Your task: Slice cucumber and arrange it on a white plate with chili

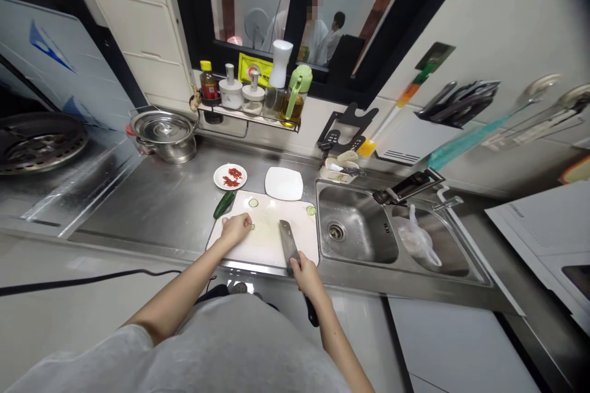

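My right hand [306, 275] is closed around the black handle of a kitchen knife [288, 239], whose blade lies over the right half of a white cutting board [267, 252]. On the board's left side, my left hand [236, 229] pinches a small piece of cucumber [252, 227] between its fingertips. A round cucumber slice [253, 202] lies near the board's far edge, and a few more slices [311, 210] sit at its far right corner. The dark green uncut cucumber [224, 204] rests at the board's left edge.
Behind the board stand a plate of chopped red pieces [216, 178] and a white square plate [284, 183]. A lidded steel pot [175, 146] is at the left. To the right is a steel sink [359, 245] with a plastic bag [417, 238]. A condiment rack [249, 116] hangs above.
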`<state>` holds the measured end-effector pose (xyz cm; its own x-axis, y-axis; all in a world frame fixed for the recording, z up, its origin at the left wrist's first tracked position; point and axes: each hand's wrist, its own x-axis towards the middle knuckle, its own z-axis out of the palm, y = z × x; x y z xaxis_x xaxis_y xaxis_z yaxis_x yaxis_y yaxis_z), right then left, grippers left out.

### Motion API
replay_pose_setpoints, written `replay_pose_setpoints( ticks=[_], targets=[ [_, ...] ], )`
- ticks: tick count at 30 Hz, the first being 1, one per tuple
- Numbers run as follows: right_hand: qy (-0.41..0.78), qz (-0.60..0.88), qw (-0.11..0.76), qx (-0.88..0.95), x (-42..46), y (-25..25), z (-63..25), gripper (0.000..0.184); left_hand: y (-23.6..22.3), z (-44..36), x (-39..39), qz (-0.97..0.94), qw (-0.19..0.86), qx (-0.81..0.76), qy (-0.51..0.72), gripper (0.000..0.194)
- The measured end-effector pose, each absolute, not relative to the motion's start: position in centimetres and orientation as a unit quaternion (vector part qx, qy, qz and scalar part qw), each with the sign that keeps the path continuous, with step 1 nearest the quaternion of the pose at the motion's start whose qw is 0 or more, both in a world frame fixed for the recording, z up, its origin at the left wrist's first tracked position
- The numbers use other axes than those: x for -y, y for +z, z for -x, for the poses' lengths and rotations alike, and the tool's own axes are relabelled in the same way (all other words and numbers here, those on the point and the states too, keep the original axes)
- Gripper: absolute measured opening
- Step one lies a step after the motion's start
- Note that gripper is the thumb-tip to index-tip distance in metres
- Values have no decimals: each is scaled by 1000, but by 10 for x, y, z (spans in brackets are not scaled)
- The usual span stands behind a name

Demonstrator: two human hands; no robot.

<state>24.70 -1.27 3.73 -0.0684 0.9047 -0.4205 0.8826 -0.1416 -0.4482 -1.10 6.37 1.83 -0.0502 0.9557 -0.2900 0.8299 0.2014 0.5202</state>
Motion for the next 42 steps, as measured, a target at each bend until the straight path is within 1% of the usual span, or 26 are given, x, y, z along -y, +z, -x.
replay_pose_setpoints(
  ticks=[7, 14, 19, 25, 29, 35, 39, 42],
  targets=[
    [322, 678, 4, 661, 9, 36, -243, 23, 14, 44, -65, -584, 277, -756, 98, 14],
    [328, 667, 3, 669, 2, 37, -238, 28, 9, 48, -62, -601, 236, -759, 88, 16],
    [322, 669, 5, 670, 0, 37, -234, 27, 5, 48, -69, -598, 244, -758, 94, 18],
    [322, 686, 8, 652, 1, 38, -240, 24, 7, 35, -105, -598, 249, -755, 103, 31],
    [325, 700, 2, 636, 2, 38, -247, 25, 9, 21, -132, -625, 226, -743, 76, 41],
    [326, 708, 5, 627, 5, 35, -253, 25, 7, 12, -155, -696, 188, -692, 39, 34],
    [325, 707, 8, 628, 5, 33, -253, 25, 5, 14, -160, -698, 195, -689, 29, 25],
    [324, 709, -1, 626, 5, 33, -251, 26, 4, 16, -158, -687, 206, -696, 22, 22]
  ],
)
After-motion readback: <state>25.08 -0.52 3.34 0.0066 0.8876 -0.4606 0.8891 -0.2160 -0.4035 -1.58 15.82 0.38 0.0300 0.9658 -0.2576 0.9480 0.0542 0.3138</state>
